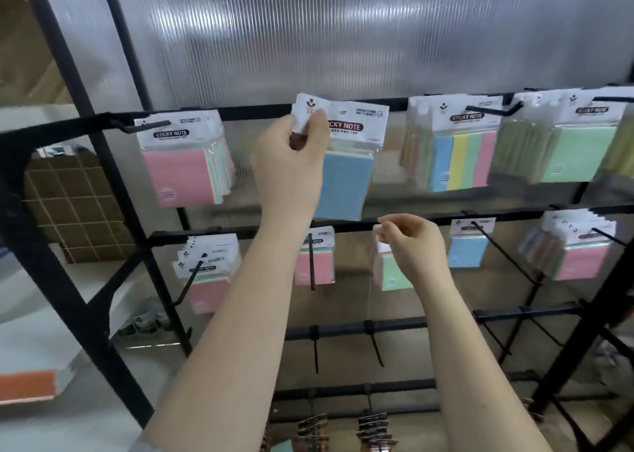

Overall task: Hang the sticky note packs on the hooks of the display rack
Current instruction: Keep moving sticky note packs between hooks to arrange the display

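My left hand (291,163) pinches the white header card of a blue sticky note pack (344,183), holding it up against the top bar of the black display rack (260,110). The hook behind the pack is hidden by the hand and the card. My right hand (410,242) hovers lower, in front of the second bar, fingers loosely curled and holding nothing; a green pack (394,273) hangs just behind it. Other packs hang on hooks: pink (182,173) at the left, striped (459,159) and green (579,153) at the right.
Several more packs hang on the second row, among them a pink pack (314,262) and a blue pack (468,249). Lower bars carry bare black hooks (375,345). A corrugated translucent panel (343,32) backs the rack. Cardboard boxes (79,208) stand behind the left frame.
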Demonstrator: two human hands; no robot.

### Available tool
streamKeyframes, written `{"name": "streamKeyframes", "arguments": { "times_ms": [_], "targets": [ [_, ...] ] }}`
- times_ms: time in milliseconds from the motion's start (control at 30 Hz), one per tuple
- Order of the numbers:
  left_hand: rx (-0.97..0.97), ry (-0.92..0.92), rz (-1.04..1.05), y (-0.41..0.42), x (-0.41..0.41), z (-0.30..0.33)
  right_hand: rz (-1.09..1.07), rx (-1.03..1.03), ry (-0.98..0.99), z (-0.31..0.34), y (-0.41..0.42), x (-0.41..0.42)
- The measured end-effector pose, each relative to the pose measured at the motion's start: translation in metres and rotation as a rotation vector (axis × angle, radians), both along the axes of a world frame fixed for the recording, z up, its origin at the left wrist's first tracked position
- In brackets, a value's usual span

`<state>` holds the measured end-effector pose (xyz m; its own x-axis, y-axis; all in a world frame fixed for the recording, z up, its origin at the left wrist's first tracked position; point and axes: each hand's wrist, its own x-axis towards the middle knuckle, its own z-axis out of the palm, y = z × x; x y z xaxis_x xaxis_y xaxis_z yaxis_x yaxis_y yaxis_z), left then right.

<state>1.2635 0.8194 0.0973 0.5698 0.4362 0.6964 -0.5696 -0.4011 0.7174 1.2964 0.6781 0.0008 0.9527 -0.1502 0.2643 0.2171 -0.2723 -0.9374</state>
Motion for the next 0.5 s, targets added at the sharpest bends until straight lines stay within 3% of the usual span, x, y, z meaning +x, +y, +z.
{"name": "streamKeyframes", "arguments": {
  "times_ms": [500],
  "targets": [
    [0.006,-0.03,-0.002,0.005,0.013,-0.013,-0.235,-0.197,0.071,-0.03,-0.011,-0.029]
  ]
}}
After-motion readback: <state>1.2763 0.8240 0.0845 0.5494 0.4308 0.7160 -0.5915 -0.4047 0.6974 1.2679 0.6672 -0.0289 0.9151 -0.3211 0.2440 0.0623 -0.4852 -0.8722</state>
